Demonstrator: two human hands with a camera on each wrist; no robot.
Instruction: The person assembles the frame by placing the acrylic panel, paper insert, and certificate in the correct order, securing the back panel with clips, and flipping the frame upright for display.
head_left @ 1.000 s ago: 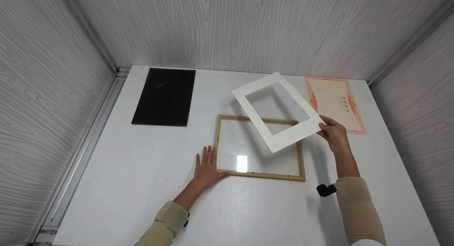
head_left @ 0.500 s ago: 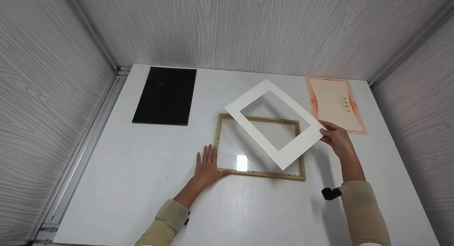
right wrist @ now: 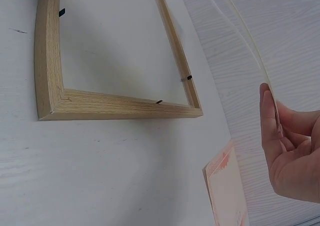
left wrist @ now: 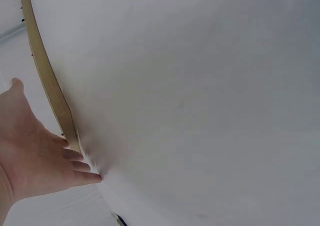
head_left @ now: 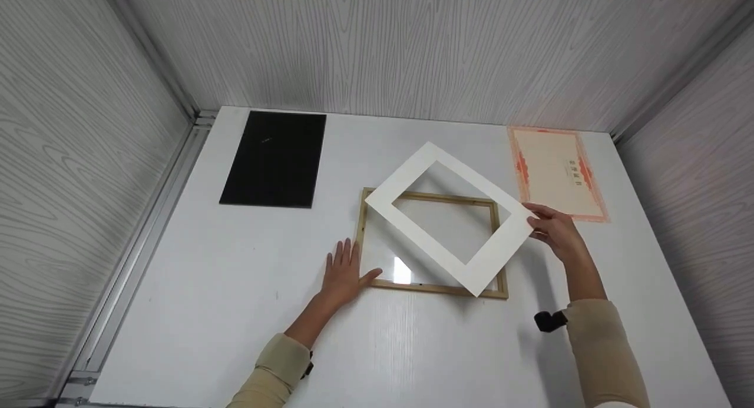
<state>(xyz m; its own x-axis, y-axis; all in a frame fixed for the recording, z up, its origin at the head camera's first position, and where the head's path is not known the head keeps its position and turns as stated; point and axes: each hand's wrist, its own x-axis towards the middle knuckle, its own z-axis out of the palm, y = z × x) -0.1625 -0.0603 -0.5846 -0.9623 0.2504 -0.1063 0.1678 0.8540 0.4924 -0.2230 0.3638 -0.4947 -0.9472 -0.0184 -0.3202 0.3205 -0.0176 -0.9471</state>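
Observation:
A white picture mat (head_left: 483, 266) with a rectangular window hangs tilted above a wooden picture frame (head_left: 436, 289). My right hand (head_left: 556, 231) pinches the mat by its right corner; the right wrist view shows the thumb and fingers on either side of its thin edge (right wrist: 267, 73). The wooden frame lies on the table with small dark tabs along its inner edges, and a light glare shows inside it. At its lower left corner my left hand (head_left: 343, 277) rests with straight, spread fingers, the fingers along the left side and the thumb over the bottom bar.
A black rectangular panel (head_left: 274, 161) lies at the back left of the white table (head_left: 194, 314). At the back right lies a cream certificate sheet (head_left: 551, 172) with an orange border. Grey wood-grain walls (head_left: 377, 49) enclose the back and both sides.
The mat has come down and turned counter-clockwise, its near corner now over the frame's bottom bar. My right hand has shifted slightly nearer. The left thumb has lifted a little up the frame.

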